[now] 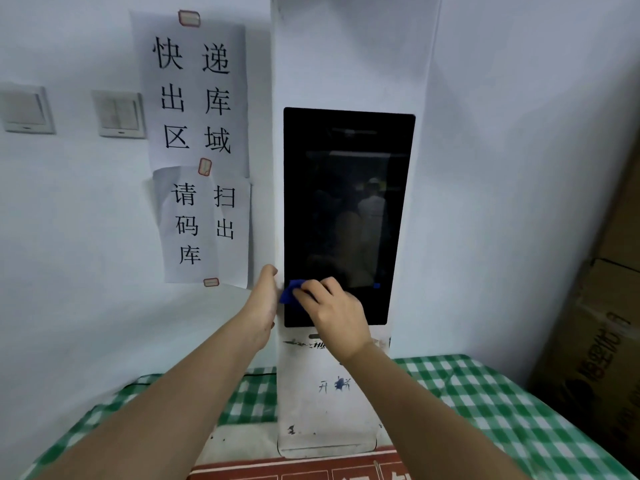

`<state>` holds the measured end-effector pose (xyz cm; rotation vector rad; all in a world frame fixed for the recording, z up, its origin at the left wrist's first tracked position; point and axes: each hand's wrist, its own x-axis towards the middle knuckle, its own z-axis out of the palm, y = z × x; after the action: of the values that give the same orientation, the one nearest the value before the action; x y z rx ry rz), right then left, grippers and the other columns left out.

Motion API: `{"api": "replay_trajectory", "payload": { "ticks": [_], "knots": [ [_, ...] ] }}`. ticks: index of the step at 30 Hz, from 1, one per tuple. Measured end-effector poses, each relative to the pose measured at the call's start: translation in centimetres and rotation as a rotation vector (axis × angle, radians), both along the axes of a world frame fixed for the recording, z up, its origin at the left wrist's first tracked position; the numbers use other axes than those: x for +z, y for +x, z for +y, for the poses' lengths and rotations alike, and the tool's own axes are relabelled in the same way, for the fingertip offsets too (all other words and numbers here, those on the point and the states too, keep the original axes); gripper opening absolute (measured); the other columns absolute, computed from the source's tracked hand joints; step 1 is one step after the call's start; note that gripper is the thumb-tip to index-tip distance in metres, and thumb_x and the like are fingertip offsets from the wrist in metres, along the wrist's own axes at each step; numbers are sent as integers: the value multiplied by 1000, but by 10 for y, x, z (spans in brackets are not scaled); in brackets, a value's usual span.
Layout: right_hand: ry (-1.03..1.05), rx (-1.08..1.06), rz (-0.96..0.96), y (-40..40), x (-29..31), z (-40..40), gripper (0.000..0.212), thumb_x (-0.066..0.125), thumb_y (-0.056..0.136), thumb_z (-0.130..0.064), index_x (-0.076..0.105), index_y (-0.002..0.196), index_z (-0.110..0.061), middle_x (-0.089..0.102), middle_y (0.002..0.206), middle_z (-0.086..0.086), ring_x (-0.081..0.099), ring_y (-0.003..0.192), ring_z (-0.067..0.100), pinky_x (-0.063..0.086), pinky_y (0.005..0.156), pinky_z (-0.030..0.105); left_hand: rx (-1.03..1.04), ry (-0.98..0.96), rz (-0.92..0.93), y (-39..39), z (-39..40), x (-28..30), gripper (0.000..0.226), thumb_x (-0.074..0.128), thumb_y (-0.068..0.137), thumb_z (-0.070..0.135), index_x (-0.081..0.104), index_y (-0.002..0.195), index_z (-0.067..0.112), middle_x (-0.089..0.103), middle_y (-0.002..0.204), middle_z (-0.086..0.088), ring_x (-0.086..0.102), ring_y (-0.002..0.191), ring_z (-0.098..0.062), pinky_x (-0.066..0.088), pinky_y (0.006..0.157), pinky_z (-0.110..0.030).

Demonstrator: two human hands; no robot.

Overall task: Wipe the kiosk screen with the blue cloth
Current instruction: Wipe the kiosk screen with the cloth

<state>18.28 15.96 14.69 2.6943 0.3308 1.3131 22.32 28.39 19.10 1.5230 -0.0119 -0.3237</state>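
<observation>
A tall white kiosk [346,64] stands against the wall with a dark, switched-off screen [346,202] set in its front. My right hand [332,306] presses a small blue cloth [290,293] against the lower left corner of the screen, fingers curled over the cloth. Only a bit of the cloth shows past my fingers. My left hand [265,303] rests on the kiosk's left side edge, level with the cloth, holding the body steady.
The kiosk stands on a table with a green checked cloth [485,393]. Paper notices [197,98] and two wall switches [119,114] are on the wall at left. Stacked cardboard boxes [602,341] fill the right side. A red box edge [294,469] lies at the bottom.
</observation>
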Motion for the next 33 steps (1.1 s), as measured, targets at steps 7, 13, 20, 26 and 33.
{"api": "replay_trajectory", "payload": {
  "ticks": [7,13,20,26,33],
  "knots": [
    [-69,19,181,-7,-37,-3,42,84,56,-8,71,95,-19,62,89,-4,54,72,18,39,37,24,-14,-44,2,3,2,-6,31,26,93,40,42,71,26,47,74,3,43,73,-11,30,59,-25],
    [-49,48,68,-10,4,2,57,80,58,-4,67,112,-16,63,101,-2,56,81,19,43,42,25,-30,-74,-16,2,6,-8,37,25,95,40,54,111,23,58,94,-2,49,99,-21,34,81,-36],
    [21,20,45,2,-10,10,58,82,49,0,69,103,-13,65,99,-2,57,78,20,44,42,24,-32,-78,-6,1,9,-9,51,21,97,39,44,140,23,54,131,-5,47,116,-21,23,108,-43],
    [-59,41,237,-6,-56,3,51,88,46,-8,72,93,-19,64,90,-4,56,75,18,44,37,25,-71,-82,6,-2,13,-4,52,17,98,37,42,141,23,46,144,-3,42,131,-21,20,110,-43],
    [25,63,48,-6,-4,9,59,83,56,-3,66,111,-15,63,105,-1,56,84,20,47,44,28,-51,-83,-4,-1,13,-6,51,19,97,40,47,137,25,55,132,-3,48,113,-19,25,97,-38]
  ]
}}
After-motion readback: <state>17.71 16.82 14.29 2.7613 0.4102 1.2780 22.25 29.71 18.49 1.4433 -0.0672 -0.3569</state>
